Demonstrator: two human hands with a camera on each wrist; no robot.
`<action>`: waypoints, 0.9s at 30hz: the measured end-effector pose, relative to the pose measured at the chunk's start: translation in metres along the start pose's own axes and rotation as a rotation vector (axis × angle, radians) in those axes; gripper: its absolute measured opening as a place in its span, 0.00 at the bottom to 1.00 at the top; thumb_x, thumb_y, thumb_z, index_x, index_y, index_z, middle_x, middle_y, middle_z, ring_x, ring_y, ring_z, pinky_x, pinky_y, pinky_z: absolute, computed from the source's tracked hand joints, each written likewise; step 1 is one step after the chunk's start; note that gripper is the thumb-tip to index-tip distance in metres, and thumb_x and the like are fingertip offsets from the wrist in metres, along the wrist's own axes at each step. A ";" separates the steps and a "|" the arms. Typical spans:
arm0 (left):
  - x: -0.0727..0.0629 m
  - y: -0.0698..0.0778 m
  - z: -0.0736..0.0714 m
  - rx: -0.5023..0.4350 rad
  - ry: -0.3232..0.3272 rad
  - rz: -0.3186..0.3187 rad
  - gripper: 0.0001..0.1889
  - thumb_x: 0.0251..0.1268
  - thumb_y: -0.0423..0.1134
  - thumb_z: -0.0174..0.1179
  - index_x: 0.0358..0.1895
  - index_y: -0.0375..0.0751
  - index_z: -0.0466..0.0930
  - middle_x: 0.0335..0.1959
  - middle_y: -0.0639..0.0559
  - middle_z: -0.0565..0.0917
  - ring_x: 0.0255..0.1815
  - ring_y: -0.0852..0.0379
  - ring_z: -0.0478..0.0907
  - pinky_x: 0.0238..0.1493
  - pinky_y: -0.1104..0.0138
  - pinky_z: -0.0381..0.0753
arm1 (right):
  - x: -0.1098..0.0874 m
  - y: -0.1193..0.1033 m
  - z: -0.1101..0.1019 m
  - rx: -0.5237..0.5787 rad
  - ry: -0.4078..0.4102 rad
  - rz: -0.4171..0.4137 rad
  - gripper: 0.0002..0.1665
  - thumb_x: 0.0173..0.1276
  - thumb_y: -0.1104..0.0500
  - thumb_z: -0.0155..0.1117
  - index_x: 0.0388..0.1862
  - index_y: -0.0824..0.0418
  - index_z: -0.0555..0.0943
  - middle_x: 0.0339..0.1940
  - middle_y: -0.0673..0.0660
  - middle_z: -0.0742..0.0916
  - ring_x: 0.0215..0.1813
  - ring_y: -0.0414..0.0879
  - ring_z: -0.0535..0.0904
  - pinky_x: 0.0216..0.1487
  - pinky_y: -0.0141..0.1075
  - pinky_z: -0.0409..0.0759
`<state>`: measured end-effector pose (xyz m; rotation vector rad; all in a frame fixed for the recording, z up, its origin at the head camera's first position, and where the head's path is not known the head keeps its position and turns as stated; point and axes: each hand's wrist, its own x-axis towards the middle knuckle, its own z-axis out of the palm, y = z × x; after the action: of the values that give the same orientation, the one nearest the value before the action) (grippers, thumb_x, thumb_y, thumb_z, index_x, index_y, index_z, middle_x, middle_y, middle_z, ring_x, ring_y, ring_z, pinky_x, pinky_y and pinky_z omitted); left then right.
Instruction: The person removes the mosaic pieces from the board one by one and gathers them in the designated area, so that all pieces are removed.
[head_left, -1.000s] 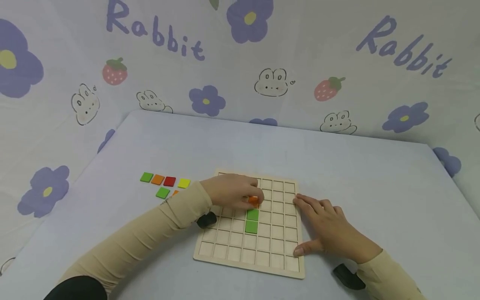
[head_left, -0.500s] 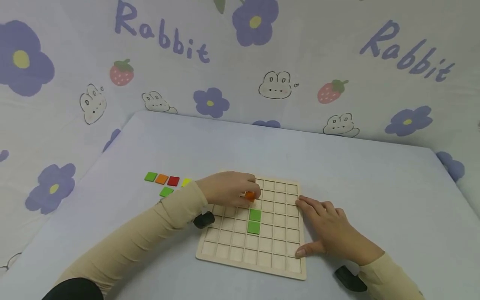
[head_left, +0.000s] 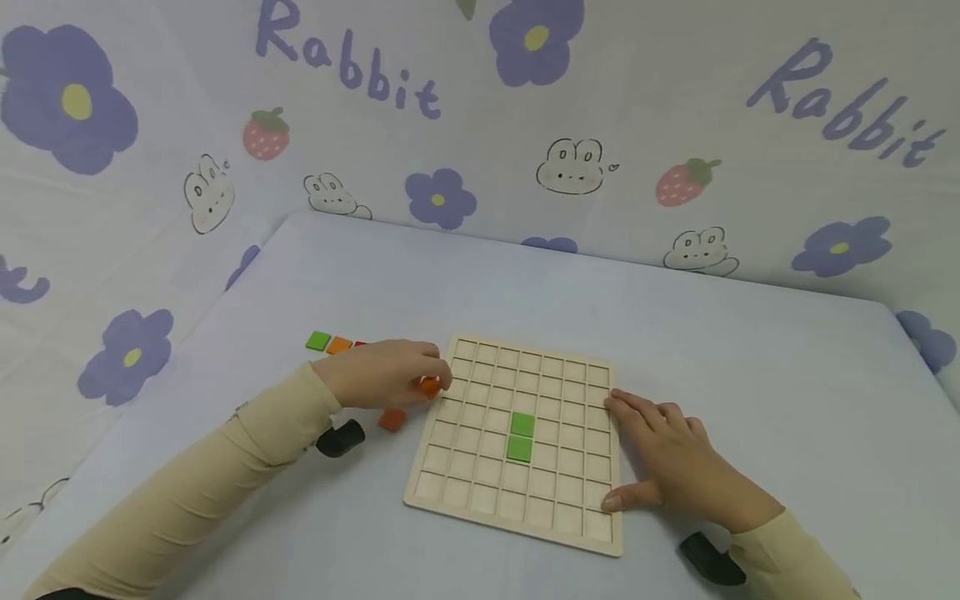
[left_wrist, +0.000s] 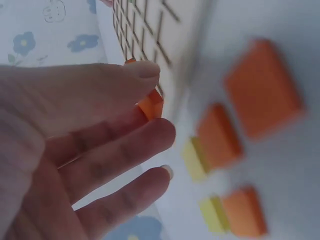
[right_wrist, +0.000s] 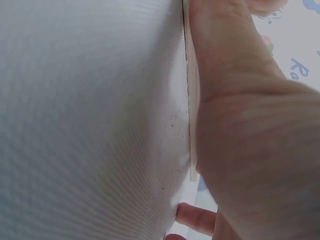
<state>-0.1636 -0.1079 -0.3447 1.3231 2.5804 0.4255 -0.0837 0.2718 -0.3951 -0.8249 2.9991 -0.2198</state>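
Orange tile (head_left: 430,386) sits pinched between thumb and fingers of the left hand (head_left: 382,375), just off the left edge of the wooden grid board (head_left: 480,500), above the worktop (head_left: 675,333). The board lies to the right of this hand, so the left hand is the nearer one to the tile. In the left wrist view the tile (left_wrist: 150,104) is tilted, one corner pointing toward the board; being square, it has no long axis. The right hand (head_left: 675,467) lies flat with straight fingers against the board's right edge, holding nothing. Two green tiles (head_left: 521,435) fill neighbouring cells near the middle, their line running away from the person. Another orange tile (head_left: 392,419) lies on the worktop below the left hand.
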 end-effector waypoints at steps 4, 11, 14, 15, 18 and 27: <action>-0.022 -0.007 0.005 -0.013 0.035 -0.053 0.09 0.60 0.35 0.65 0.44 0.45 0.81 0.34 0.55 0.76 0.35 0.57 0.74 0.38 0.71 0.75 | -0.002 0.000 0.001 -0.001 0.002 -0.003 0.70 0.41 0.17 0.56 0.74 0.59 0.56 0.73 0.60 0.64 0.57 0.57 0.67 0.42 0.46 0.64; -0.053 -0.018 0.009 0.029 0.110 -0.068 0.10 0.57 0.33 0.67 0.42 0.46 0.82 0.35 0.57 0.77 0.35 0.59 0.74 0.40 0.70 0.77 | -0.003 0.001 0.001 -0.004 0.009 0.005 0.70 0.40 0.17 0.55 0.74 0.58 0.55 0.73 0.60 0.64 0.56 0.59 0.68 0.42 0.47 0.65; -0.057 -0.018 0.008 0.038 0.100 -0.094 0.11 0.56 0.33 0.68 0.42 0.45 0.83 0.36 0.56 0.78 0.35 0.58 0.74 0.40 0.69 0.77 | -0.003 0.002 0.002 0.000 0.005 0.015 0.70 0.41 0.17 0.56 0.75 0.58 0.55 0.74 0.60 0.63 0.57 0.59 0.67 0.43 0.48 0.65; -0.059 -0.018 0.008 0.042 0.096 -0.103 0.11 0.56 0.33 0.68 0.42 0.45 0.83 0.36 0.56 0.78 0.35 0.58 0.74 0.40 0.68 0.77 | -0.003 0.001 0.002 0.003 0.006 0.014 0.70 0.41 0.17 0.57 0.75 0.58 0.54 0.74 0.60 0.63 0.57 0.59 0.67 0.43 0.48 0.65; -0.061 -0.016 0.009 0.066 0.087 -0.112 0.11 0.55 0.32 0.69 0.41 0.45 0.82 0.35 0.55 0.78 0.34 0.58 0.74 0.40 0.68 0.78 | -0.003 0.001 0.003 0.004 0.005 0.013 0.70 0.41 0.18 0.57 0.75 0.58 0.54 0.74 0.60 0.62 0.58 0.59 0.66 0.44 0.48 0.64; -0.068 -0.015 0.015 0.115 0.045 -0.154 0.09 0.54 0.32 0.69 0.37 0.48 0.82 0.32 0.54 0.77 0.32 0.60 0.71 0.38 0.68 0.77 | 0.002 -0.001 0.005 0.004 -0.002 0.005 0.71 0.41 0.18 0.58 0.75 0.58 0.53 0.74 0.60 0.62 0.58 0.59 0.66 0.43 0.48 0.64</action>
<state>-0.1317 -0.1694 -0.3602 1.1494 2.7573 0.2878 -0.0843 0.2695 -0.3995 -0.8174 2.9971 -0.2238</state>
